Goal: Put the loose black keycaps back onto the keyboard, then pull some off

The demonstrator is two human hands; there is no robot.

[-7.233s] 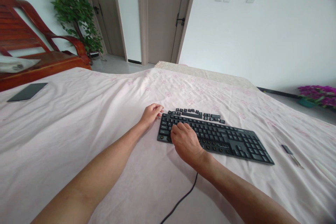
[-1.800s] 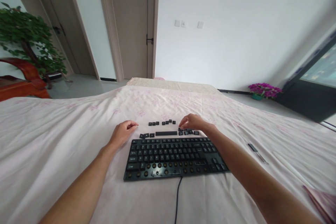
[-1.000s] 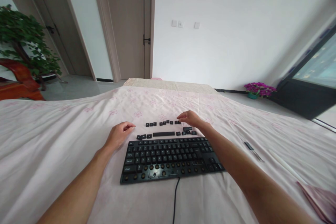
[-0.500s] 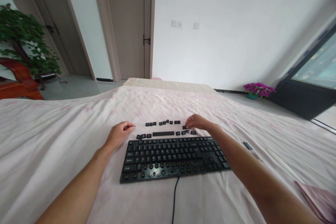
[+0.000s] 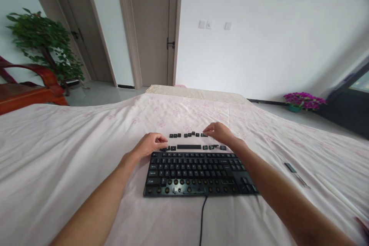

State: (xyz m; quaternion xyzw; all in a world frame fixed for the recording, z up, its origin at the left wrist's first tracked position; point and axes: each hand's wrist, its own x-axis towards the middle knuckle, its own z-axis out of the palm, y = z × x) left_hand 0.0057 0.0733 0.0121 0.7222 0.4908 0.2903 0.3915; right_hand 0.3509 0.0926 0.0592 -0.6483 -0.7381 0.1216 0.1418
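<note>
A black keyboard (image 5: pixel 190 173) lies on the pale flowered cloth (image 5: pixel 129 207), its lower rows bare of keycaps. Behind it, loose keycaps form two rows, with a long space bar (image 5: pixel 188 147) in the nearer one. My left hand (image 5: pixel 150 144) hovers at that row's left end, thumb and forefinger a little apart. Its fingertips are over or touching the end keycaps (image 5: pixel 167 148), partly covering them. At the right end of the far row, my right hand (image 5: pixel 219 131) has its fingertips pinched on a keycap (image 5: pixel 203 135), which they partly hide.
A cable (image 5: pixel 202 219) runs from the keyboard toward me. On the cloth to the right lies a wire tool with a dark handle (image 5: pixel 290 167). Beyond the cloth are a wooden chair (image 5: pixel 43 80), a green plant (image 5: pixel 46 42), and purple flowers (image 5: pixel 304 100) by the wall.
The view has swung slightly left. My left hand has moved right onto the end keycaps of the near row. My right hand has shifted with a keycap toward the end of the far row.
</note>
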